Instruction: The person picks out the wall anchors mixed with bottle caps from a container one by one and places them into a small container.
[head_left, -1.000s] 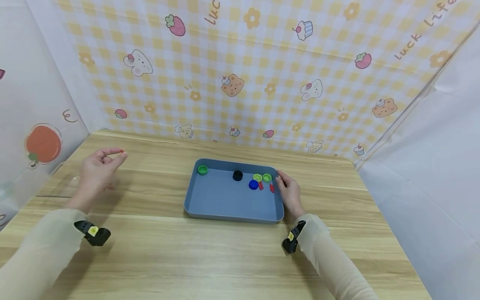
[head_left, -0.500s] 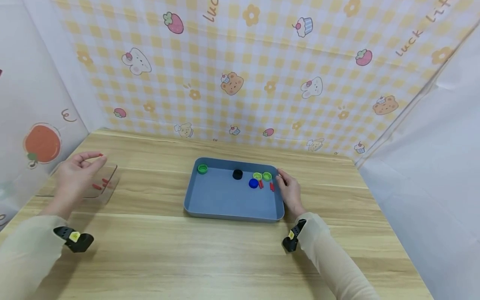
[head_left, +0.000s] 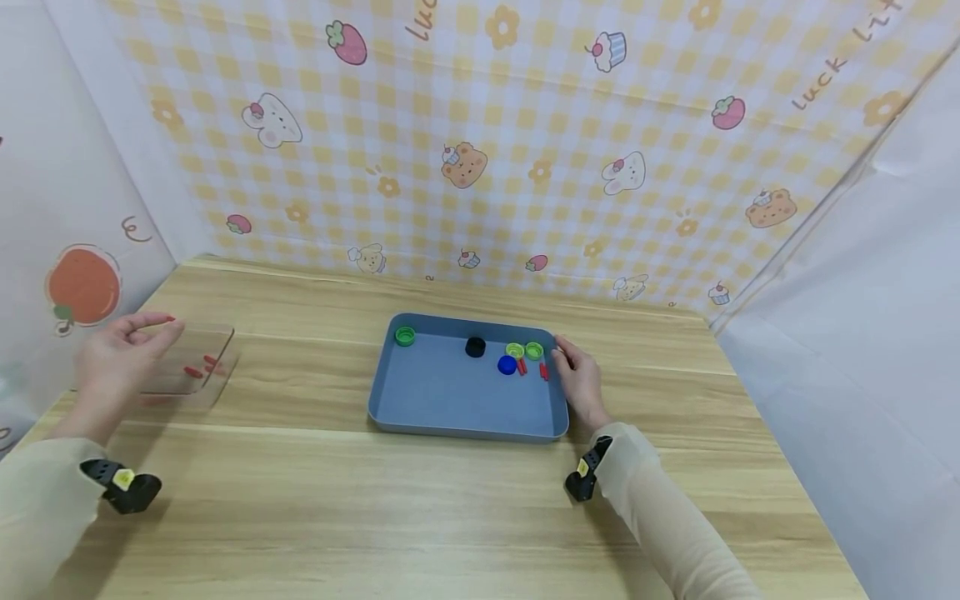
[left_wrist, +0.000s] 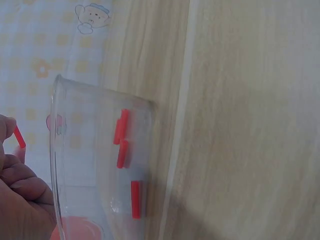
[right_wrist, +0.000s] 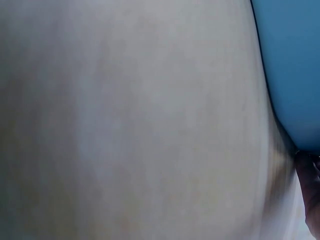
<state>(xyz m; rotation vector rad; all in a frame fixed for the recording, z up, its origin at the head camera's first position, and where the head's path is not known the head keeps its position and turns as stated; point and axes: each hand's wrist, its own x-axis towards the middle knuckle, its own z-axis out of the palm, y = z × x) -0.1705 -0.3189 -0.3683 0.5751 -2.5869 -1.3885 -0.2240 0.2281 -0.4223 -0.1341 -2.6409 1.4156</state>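
My left hand pinches a small red stick between thumb and fingertips, above a clear plastic box on the left of the table. Several similar red sticks lie in that box in the left wrist view. In the head view, my right hand grips the right rim of a shallow blue-grey tray. Only a finger of it shows beside the tray wall in the right wrist view.
Along the tray's back lie a green cap, a black cap, a yellow-green cap, another green cap and a blue cap. Red pieces lie near them. A patterned cloth hangs behind the wooden table.
My left hand has moved left with the red stick, from the right of the clear box to above it, uncovering more of the box. My right hand and the tray have stayed put.
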